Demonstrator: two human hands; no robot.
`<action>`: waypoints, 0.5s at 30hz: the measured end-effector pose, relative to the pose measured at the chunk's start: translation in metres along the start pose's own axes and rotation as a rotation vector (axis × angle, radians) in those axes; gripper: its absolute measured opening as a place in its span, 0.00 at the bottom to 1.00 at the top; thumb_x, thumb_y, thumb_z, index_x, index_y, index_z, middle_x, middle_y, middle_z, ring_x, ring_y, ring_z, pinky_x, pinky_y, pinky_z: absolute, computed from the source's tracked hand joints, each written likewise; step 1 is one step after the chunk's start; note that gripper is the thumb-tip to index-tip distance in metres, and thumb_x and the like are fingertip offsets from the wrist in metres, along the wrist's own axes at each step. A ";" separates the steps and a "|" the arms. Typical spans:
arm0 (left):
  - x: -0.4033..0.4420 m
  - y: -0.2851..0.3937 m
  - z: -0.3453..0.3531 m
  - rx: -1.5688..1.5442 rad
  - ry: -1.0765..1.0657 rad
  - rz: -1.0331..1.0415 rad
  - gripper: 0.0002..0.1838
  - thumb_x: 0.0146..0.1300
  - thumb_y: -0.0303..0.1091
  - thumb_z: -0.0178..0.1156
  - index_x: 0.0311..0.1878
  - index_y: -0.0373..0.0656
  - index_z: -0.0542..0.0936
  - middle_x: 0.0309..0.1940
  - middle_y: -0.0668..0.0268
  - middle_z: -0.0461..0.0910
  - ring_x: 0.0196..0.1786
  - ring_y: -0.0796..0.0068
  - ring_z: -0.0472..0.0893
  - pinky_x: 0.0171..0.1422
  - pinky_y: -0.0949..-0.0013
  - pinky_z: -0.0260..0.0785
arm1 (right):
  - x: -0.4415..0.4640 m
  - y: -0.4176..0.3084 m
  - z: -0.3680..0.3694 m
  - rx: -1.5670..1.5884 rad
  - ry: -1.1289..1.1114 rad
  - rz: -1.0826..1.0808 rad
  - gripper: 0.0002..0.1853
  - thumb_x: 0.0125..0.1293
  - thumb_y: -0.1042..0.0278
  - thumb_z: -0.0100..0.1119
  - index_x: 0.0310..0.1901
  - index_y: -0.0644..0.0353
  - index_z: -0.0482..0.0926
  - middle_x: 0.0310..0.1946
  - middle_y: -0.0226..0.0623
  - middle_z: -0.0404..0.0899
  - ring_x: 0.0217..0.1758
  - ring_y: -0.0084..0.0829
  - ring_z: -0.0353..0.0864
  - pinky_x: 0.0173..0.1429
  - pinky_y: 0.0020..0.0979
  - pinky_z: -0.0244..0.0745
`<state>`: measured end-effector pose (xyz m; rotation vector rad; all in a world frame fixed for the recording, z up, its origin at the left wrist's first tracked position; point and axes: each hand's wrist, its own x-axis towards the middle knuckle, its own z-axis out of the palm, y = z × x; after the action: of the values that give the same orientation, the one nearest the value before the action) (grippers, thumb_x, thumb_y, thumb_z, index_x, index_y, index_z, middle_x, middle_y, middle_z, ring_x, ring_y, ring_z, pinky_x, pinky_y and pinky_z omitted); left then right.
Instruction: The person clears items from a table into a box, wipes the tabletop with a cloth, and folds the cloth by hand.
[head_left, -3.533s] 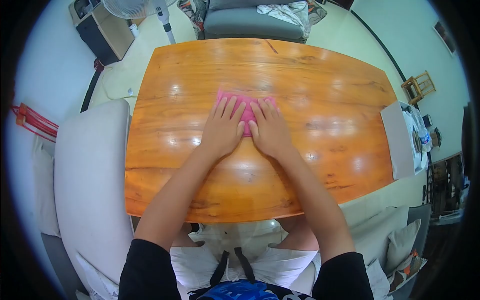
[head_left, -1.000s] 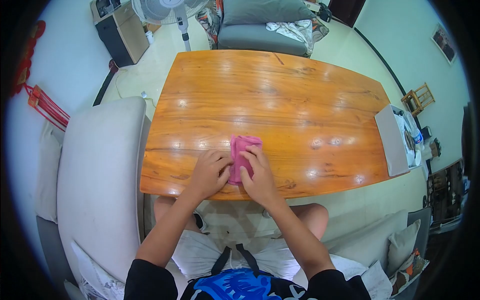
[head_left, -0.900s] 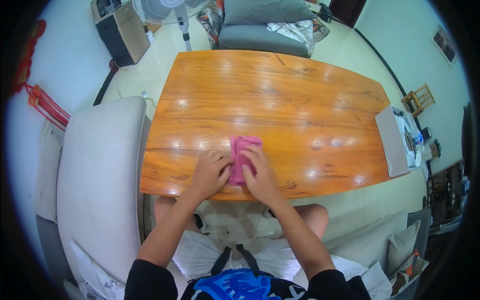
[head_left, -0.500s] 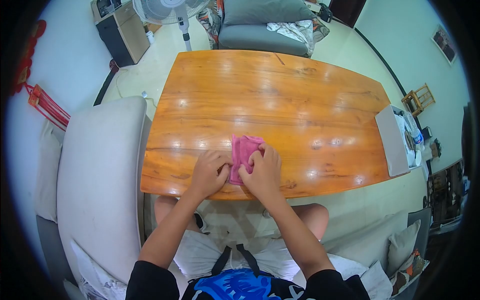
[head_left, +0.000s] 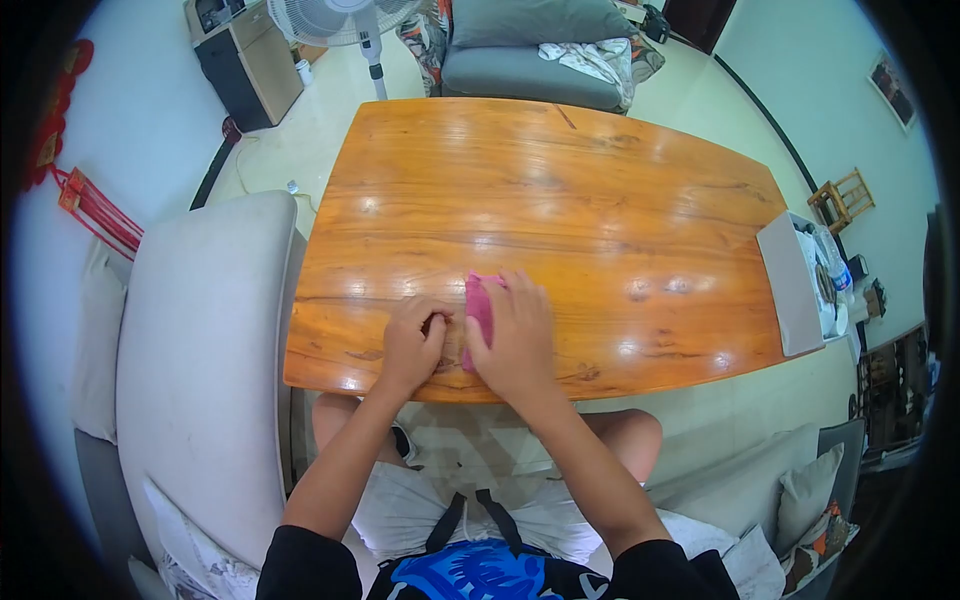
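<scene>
A folded pink cloth [head_left: 479, 310] lies on the wooden table [head_left: 560, 190] near its front edge. My right hand [head_left: 517, 335] rests over the cloth's right part, its fingers stretched forward and its thumb on the near side of the cloth. Much of the cloth is hidden beneath that hand. Just left of the cloth, my left hand [head_left: 411, 347] sits on the tabletop with its fingers curled in and the thumb beside them. A small gap separates it from the cloth, and nothing shows in its grasp.
On the table's right edge stands a light grey box [head_left: 789, 285] with a plastic bottle and other items in it. A padded bench [head_left: 205, 370] runs along the left side. Beyond the far edge are a white fan [head_left: 370, 45] and a grey sofa [head_left: 530, 75].
My right hand has gone from gripping the cloth to lying stretched over it. The cloth now looks narrower, with its right part covered. My left hand has drawn slightly away from the cloth.
</scene>
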<state>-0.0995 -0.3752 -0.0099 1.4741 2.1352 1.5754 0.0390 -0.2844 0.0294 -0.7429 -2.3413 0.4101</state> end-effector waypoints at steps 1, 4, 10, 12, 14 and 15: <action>-0.001 -0.001 0.000 -0.023 0.031 -0.036 0.05 0.62 0.23 0.58 0.38 0.37 0.82 0.35 0.55 0.82 0.42 0.54 0.81 0.49 0.58 0.73 | 0.001 -0.006 0.000 -0.124 -0.028 -0.015 0.28 0.62 0.56 0.66 0.61 0.61 0.76 0.67 0.52 0.70 0.73 0.54 0.65 0.76 0.57 0.56; -0.004 -0.006 -0.001 -0.137 0.085 -0.128 0.05 0.64 0.21 0.56 0.39 0.36 0.82 0.34 0.56 0.82 0.41 0.58 0.81 0.49 0.62 0.73 | -0.011 -0.001 0.019 -0.243 -0.163 -0.034 0.35 0.63 0.56 0.62 0.71 0.58 0.70 0.73 0.49 0.65 0.77 0.55 0.61 0.79 0.59 0.53; 0.000 -0.005 -0.005 -0.071 0.034 -0.094 0.05 0.65 0.21 0.56 0.39 0.36 0.82 0.36 0.57 0.82 0.43 0.59 0.81 0.50 0.63 0.73 | -0.048 0.026 -0.006 -0.138 -0.212 -0.155 0.35 0.61 0.61 0.61 0.72 0.56 0.70 0.75 0.46 0.65 0.79 0.55 0.59 0.82 0.58 0.51; 0.000 -0.001 -0.005 0.002 -0.037 -0.069 0.05 0.65 0.23 0.58 0.40 0.37 0.82 0.39 0.57 0.82 0.46 0.58 0.80 0.53 0.61 0.72 | -0.050 0.045 -0.030 -0.197 -0.235 -0.147 0.31 0.62 0.63 0.59 0.69 0.57 0.72 0.74 0.51 0.66 0.77 0.60 0.62 0.79 0.57 0.57; 0.006 0.001 -0.005 0.113 -0.113 -0.032 0.06 0.64 0.26 0.60 0.42 0.39 0.82 0.43 0.57 0.81 0.52 0.57 0.79 0.57 0.57 0.70 | -0.044 0.105 -0.035 -0.338 -0.157 -0.183 0.31 0.63 0.65 0.57 0.69 0.61 0.71 0.73 0.53 0.66 0.76 0.61 0.62 0.80 0.57 0.57; 0.012 0.000 -0.005 0.209 -0.143 0.020 0.09 0.65 0.28 0.59 0.47 0.40 0.82 0.49 0.56 0.80 0.56 0.55 0.77 0.62 0.55 0.68 | -0.033 0.131 -0.047 -0.394 -0.129 -0.054 0.31 0.62 0.66 0.57 0.69 0.62 0.70 0.72 0.53 0.66 0.75 0.61 0.62 0.80 0.57 0.56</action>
<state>-0.1088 -0.3695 -0.0026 1.6191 2.2642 1.2413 0.1439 -0.1958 -0.0114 -0.8514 -2.5932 -0.0333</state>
